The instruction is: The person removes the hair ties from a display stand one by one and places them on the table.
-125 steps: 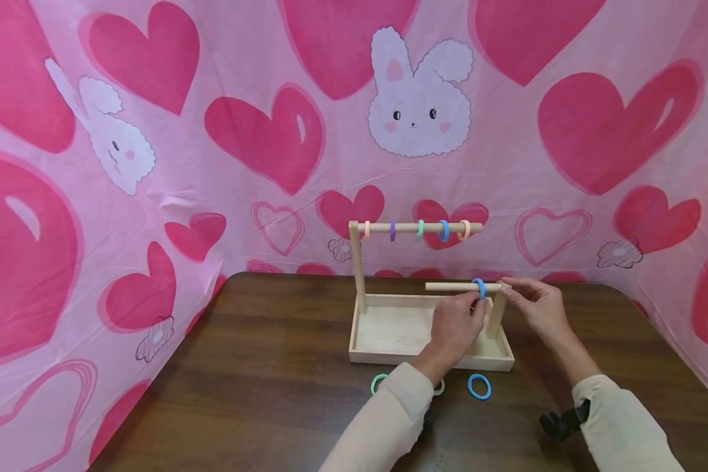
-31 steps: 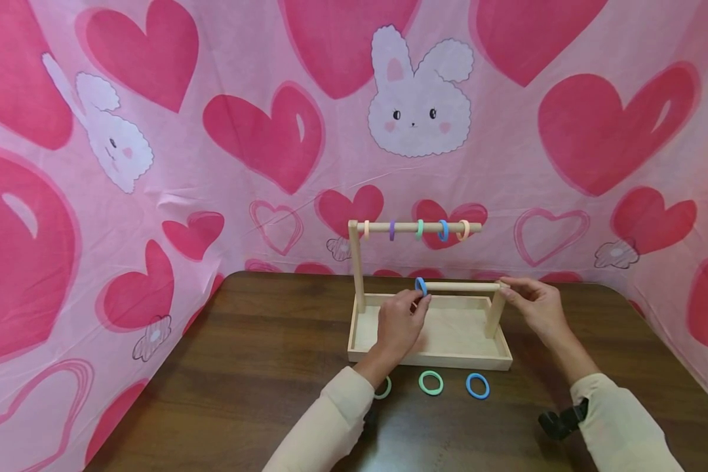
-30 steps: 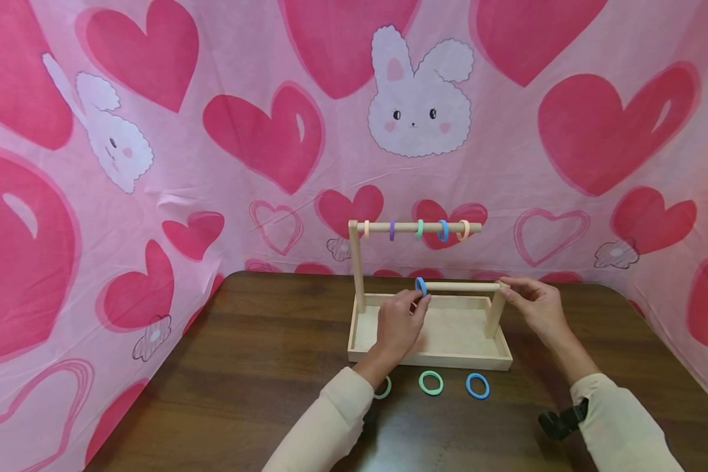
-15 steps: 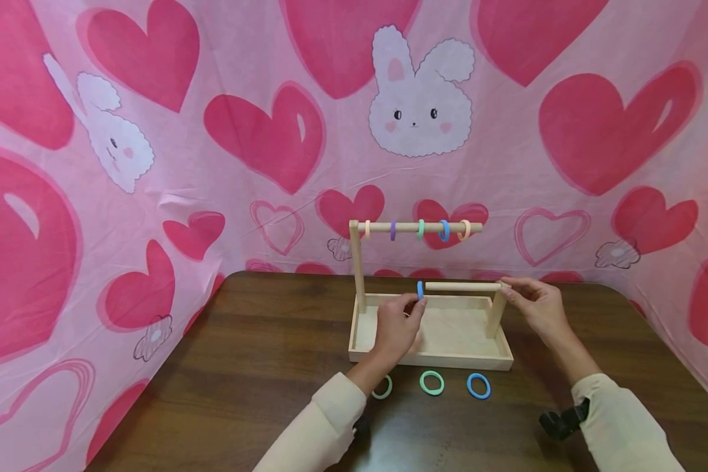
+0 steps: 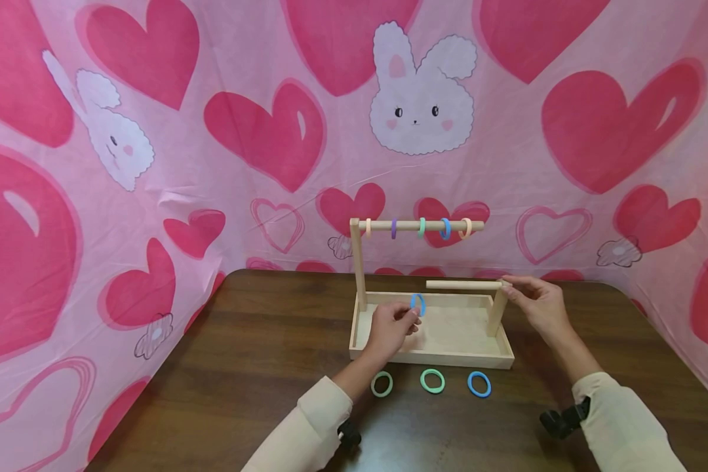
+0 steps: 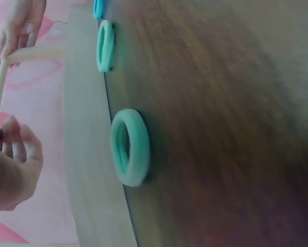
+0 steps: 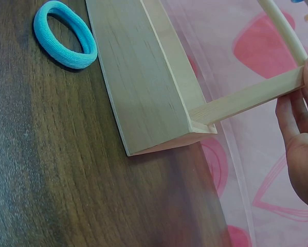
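My left hand (image 5: 389, 329) pinches a blue hair tie (image 5: 423, 305) between thumb and fingers, over the wooden tray and off the free left end of the lower bar (image 5: 463, 285). No hair tie hangs on that bar. At the bar's other end, my right hand (image 5: 539, 308) grips the top of the short wooden post (image 5: 497, 313); the right wrist view shows thumb and fingers on either side of the post (image 7: 251, 96). Above, the upper bar (image 5: 407, 225) carries several hair ties in peach, purple, green and blue. In the left wrist view, the left fingers' hold is largely hidden.
Two green hair ties, the left one (image 5: 373, 385) and the middle one (image 5: 432, 391), lie before the tray (image 5: 448, 360) with a blue one (image 5: 480, 396) on the right. A tall post (image 5: 358, 269) supports the upper bar. Pink heart-patterned cloth (image 5: 259, 118) hangs behind the brown table (image 5: 230, 367).
The blue hair tie has slid left along the lower bar and come off its end. My left hand has then lowered it slightly toward me. My right hand stays on the post.
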A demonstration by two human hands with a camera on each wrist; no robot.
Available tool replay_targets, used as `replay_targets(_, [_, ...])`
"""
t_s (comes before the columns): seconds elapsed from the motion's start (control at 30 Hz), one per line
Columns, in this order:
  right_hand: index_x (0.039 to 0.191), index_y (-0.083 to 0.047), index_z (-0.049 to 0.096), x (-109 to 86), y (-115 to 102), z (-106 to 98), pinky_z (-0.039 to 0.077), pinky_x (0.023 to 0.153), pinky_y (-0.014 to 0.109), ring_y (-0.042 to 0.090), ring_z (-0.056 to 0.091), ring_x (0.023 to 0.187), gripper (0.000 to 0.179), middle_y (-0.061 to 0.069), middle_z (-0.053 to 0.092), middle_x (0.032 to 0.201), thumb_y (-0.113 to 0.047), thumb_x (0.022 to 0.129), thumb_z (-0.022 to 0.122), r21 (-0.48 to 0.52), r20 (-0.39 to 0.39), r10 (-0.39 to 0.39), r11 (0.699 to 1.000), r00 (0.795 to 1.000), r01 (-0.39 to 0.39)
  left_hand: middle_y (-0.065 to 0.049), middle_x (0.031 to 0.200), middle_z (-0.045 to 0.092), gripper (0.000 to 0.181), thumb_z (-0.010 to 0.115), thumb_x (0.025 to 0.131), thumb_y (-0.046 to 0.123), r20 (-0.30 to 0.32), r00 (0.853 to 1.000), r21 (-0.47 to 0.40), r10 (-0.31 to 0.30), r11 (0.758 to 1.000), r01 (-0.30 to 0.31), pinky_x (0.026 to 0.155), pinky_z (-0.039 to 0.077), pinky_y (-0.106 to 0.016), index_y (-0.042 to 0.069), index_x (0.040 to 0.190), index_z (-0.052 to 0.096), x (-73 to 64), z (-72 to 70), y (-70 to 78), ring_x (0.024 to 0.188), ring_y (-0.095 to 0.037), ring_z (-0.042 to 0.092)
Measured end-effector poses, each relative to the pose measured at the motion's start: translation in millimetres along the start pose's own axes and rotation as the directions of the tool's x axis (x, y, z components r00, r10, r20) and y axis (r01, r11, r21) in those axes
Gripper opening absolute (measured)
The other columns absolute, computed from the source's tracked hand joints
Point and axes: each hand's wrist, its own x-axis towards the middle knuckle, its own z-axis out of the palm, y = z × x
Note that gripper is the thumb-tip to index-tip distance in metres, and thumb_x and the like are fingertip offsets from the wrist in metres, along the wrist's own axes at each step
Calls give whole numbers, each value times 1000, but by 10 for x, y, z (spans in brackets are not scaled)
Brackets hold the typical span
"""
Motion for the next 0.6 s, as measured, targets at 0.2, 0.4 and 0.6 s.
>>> replay_targets(0.2, [104, -9, 80, 2, 2, 1, 52, 73, 5, -12, 69, 86, 31, -25, 76, 91, 14, 89, 66, -2, 0, 1, 1000, 1000, -1, -23, 82, 73, 25, 61, 100, 7, 74, 988, -71, -133, 988, 138, 63, 55, -18, -16, 104, 69, -61, -101, -36, 61, 0, 60])
replay_targets(0.4, [104, -8, 80, 14, 8, -2, 52, 73, 6, -11, 70, 86, 32, -23, 77, 92, 16, 89, 65, 39, 13, -18, 999, 1000, 18, 4, 72, 66, 26, 59, 101, 9, 147, 956, -104, -253, 957, 270, 71, 60, -23, -15, 107, 67, -101, -197, -64, 64, -1, 61])
replay_targets(0.6, [105, -8, 80, 14, 7, -5, 52, 72, 5, -12, 69, 86, 32, -25, 76, 92, 15, 89, 66, 12, 11, -20, 1000, 1000, 20, 7, 68, 62, 26, 57, 102, 8, 200, 943, -117, -266, 949, 293, 62, 52, -17, -17, 102, 64, -153, -245, -68, 61, -2, 58])
